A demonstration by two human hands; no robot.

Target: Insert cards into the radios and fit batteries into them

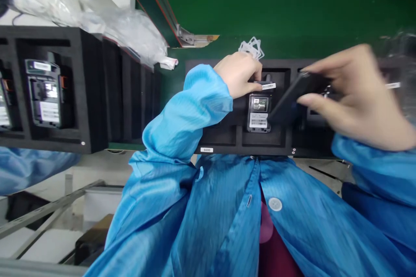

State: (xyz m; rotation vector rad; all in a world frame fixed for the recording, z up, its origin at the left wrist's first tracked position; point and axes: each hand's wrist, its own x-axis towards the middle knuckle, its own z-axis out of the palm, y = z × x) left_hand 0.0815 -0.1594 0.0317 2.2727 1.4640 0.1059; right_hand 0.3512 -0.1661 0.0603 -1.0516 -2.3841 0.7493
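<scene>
Device (260, 114): lies in a compartment of the black tray (240, 150), right of the "6600" label (206, 149) on the near edge; runs lengthwise near edge to far edge, pointing its stub at the far. Left hand (239, 74): sits at the device's far end; closure impossible to tell. Right hand (349, 95): clamps black slab (287, 101), slanted lengthwise toward the device, between thumb and fingers.
</scene>
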